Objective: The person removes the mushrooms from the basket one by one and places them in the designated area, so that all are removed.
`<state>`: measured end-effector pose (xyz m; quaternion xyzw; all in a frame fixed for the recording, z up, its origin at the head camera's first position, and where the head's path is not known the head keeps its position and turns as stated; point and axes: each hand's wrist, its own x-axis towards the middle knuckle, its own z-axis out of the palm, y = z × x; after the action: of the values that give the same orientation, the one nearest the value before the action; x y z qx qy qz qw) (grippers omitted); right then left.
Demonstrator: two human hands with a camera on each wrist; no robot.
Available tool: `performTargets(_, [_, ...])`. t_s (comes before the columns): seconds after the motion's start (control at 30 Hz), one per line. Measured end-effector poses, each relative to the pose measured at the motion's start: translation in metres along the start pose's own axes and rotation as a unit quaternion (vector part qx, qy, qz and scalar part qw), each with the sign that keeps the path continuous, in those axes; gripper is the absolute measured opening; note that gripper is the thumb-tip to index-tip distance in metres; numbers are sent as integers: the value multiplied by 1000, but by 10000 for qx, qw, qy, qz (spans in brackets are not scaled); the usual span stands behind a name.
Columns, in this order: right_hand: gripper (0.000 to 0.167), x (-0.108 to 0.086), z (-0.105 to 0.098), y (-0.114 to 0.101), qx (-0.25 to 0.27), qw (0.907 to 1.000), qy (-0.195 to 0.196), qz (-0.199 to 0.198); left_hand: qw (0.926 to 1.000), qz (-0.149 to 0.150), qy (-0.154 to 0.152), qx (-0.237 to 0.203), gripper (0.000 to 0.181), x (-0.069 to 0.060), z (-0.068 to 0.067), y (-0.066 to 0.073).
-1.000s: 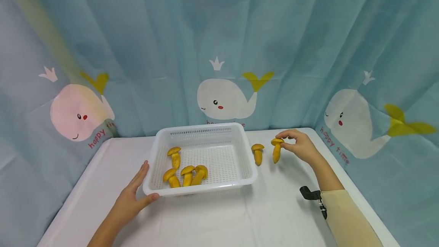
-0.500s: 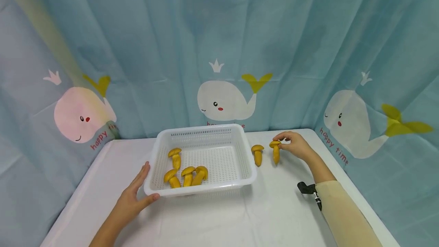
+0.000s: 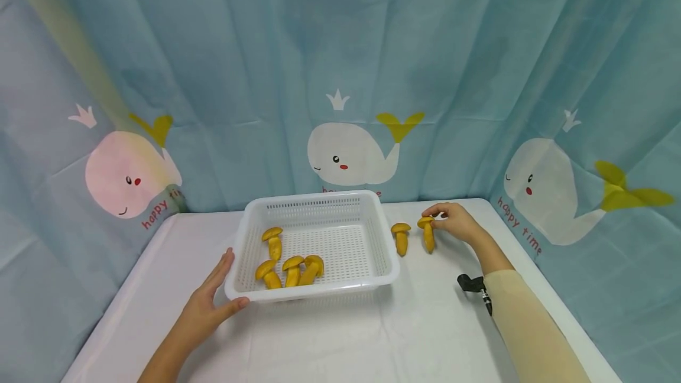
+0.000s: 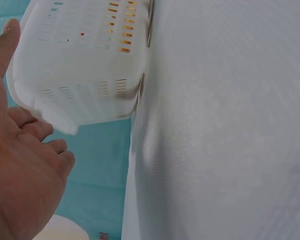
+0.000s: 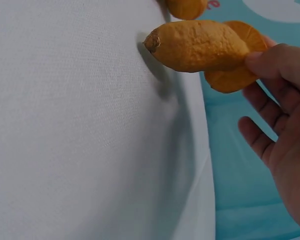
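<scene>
The left hand rests at the near left corner of a white perforated basket, fingers straight along its left side and thumb on the front rim. In the left wrist view, the same hand touches the rim of the basket. Several yellow mushrooms lie inside, one behind the others. Right of the basket, the right hand pinches a mushroom by its cap, its stem pointing toward the person. The right wrist view shows the hand with thumb and fingers on the mushroom.
Another mushroom lies on the white table between the basket and the right hand. A black device is by the right sleeve. Blue curtains with whale prints surround the table's back and sides.
The right hand has moved slightly left with its mushroom, and the stem has turned to point more straight toward the person. The left hand stays at the basket.
</scene>
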<state>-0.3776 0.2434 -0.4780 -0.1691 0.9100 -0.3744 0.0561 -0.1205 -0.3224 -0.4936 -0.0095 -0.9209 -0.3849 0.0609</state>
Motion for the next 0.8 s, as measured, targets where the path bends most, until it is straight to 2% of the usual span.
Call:
performTargets(0.27, [28, 9, 4, 6, 7, 9998, -183, -90, 9999, 96, 2, -109, 106, 0, 2, -5])
performTargets(0.47, [29, 15, 5, 5, -32, 9998, -196, 83, 10000, 73, 10, -43, 107, 1, 2, -2])
performTargets(0.8, [29, 14, 4, 7, 83, 9994, -323, 85, 10000, 32, 23, -7, 108, -2, -1, 1])
